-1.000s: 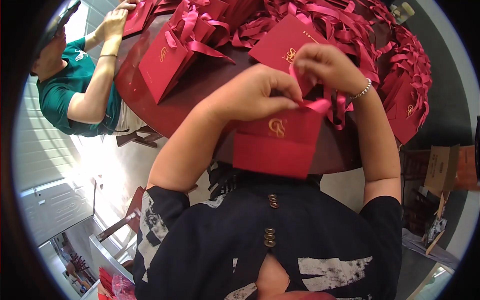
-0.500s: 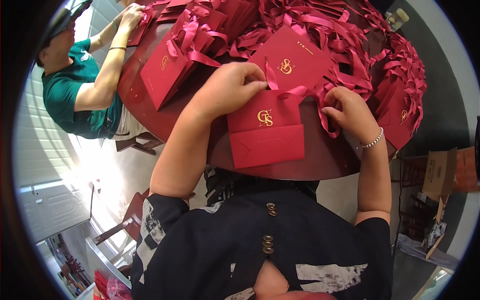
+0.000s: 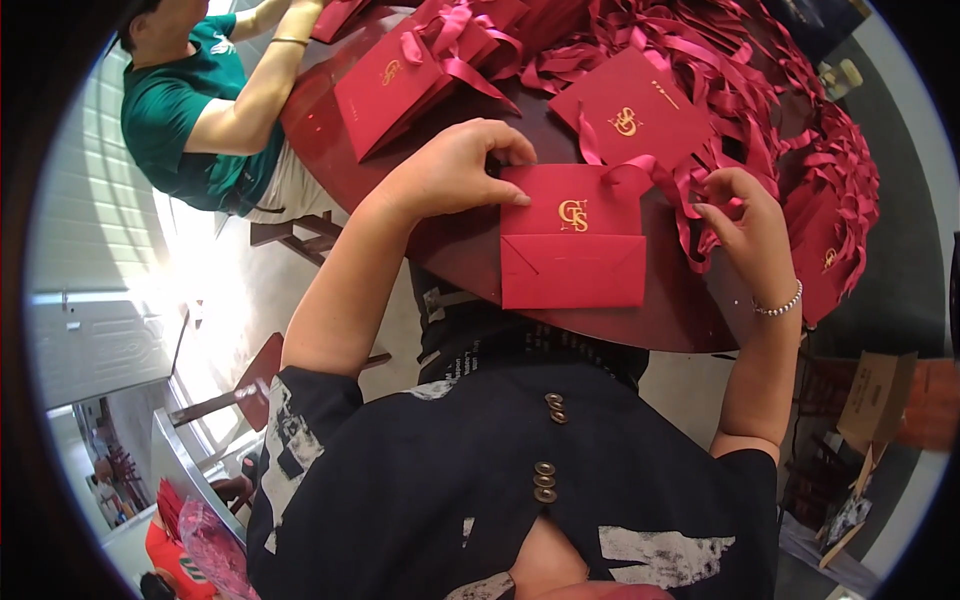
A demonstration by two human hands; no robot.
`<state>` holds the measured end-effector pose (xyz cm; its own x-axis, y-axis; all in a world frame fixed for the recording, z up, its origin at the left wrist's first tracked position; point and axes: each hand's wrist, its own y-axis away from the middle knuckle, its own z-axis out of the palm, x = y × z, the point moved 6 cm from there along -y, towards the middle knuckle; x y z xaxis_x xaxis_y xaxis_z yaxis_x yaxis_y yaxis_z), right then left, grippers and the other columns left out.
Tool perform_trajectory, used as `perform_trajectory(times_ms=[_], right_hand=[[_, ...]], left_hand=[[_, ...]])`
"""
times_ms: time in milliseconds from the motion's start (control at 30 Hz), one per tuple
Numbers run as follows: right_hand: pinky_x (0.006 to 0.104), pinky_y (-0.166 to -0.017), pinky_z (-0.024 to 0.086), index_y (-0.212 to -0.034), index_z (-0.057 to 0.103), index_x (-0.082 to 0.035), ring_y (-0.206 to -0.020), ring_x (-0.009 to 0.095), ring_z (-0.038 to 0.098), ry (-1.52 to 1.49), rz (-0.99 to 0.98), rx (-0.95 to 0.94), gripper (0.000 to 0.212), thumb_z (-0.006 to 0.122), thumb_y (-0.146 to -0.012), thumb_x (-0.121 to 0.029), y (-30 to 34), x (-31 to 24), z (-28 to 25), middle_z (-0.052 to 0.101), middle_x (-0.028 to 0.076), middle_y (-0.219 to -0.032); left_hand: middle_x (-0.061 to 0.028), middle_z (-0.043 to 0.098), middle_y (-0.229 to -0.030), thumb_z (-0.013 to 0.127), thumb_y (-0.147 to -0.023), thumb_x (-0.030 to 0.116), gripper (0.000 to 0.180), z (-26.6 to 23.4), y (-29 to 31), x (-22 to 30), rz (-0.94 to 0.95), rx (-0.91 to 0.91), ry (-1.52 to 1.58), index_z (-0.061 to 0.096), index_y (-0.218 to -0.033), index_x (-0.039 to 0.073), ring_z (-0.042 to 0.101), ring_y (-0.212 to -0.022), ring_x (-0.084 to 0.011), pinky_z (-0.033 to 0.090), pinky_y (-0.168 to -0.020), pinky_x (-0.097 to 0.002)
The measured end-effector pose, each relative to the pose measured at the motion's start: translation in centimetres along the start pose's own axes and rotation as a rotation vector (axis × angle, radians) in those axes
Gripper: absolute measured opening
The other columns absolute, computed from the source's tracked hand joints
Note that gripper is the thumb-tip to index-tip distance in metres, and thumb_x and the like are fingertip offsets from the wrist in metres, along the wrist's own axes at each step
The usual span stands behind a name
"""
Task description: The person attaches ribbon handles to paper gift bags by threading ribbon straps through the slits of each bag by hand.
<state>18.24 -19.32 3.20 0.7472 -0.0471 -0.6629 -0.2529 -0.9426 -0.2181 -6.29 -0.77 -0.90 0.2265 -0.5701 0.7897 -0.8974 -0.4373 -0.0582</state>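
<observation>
A red paper gift bag (image 3: 572, 270) with a gold monogram lies flat before me at the table's near edge, its bottom folded up. My left hand (image 3: 465, 172) is at its upper left corner, thumb on the front and fingers curled at the top edge. A pink-red ribbon handle (image 3: 630, 172) runs from the bag's top toward the right. Near that ribbon's right end, my right hand (image 3: 745, 222) is closed, thumb and forefinger pinching the ribbon. Just beyond lies another red gift bag (image 3: 640, 110), turned at an angle.
A dark red round table (image 3: 440, 250) carries more bags (image 3: 385, 85) at left and a heap of ribboned bags (image 3: 830, 190) at right. Across to the left, a person in a green shirt (image 3: 200, 120) handles bags. Cardboard (image 3: 875, 400) stands at lower right.
My left hand has shifted from above the bag's top edge down to its upper left corner. My right hand stays at the ribbon. The whole view has shifted somewhat.
</observation>
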Motion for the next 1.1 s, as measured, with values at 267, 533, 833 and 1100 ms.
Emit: perform_trajectory(times_ms=[267, 533, 833, 1100], right_hand=[[0.0262, -0.074, 0.048, -0.090, 0.064, 0.002, -0.081, 0.016, 0.060, 0.088, -0.051, 0.111, 0.009, 0.067, -0.083, 0.008, 3.0, 1.6, -2.8, 0.061, 0.005, -0.089], [0.0357, -0.077, 0.052, -0.097, 0.070, -0.002, -0.088, 0.028, 0.064, 0.417, -0.223, -0.044, 0.017, 0.065, -0.083, 0.005, 3.5, 2.2, 0.4, 0.062, 0.009, -0.090], [0.0372, -0.076, 0.051, -0.096, 0.062, -0.001, -0.086, 0.031, 0.064, 0.277, -0.153, -0.212, 0.011, 0.064, -0.085, 0.003, 2.3, 2.0, 0.1, 0.060, 0.012, -0.094], [0.0342, -0.074, 0.051, -0.095, 0.059, 0.000, -0.085, 0.029, 0.064, 0.274, -0.061, -0.232, 0.016, 0.065, -0.081, 0.005, 1.7, 2.9, 0.0, 0.058, 0.014, -0.094]], left_hand=[[-0.0048, 0.058, -0.083, 0.084, -0.067, 0.008, 0.031, 0.2, 0.1, 0.5, -0.027, 0.016, -0.053, 0.060, -0.086, 0.000, 0.055, -0.084, -0.0172, 0.046, -0.077, -0.0305], [0.0006, 0.059, -0.083, 0.079, -0.079, 0.006, 0.022, 0.5, -0.7, 0.6, -0.059, -0.061, 0.126, 0.060, -0.089, 0.001, 0.055, -0.080, -0.0081, 0.047, -0.073, -0.0246], [0.0027, 0.057, -0.080, 0.065, -0.093, 0.008, 0.009, -0.4, -2.5, 1.4, 0.001, 0.062, 0.165, 0.060, -0.092, 0.000, 0.052, -0.078, -0.0058, 0.045, -0.070, -0.0235], [-0.0047, 0.063, -0.077, 0.073, -0.085, 0.012, 0.019, 0.0, -4.0, 1.3, -0.095, 0.032, 0.211, 0.064, -0.091, -0.004, 0.057, -0.073, -0.0111, 0.048, -0.069, -0.0276]])
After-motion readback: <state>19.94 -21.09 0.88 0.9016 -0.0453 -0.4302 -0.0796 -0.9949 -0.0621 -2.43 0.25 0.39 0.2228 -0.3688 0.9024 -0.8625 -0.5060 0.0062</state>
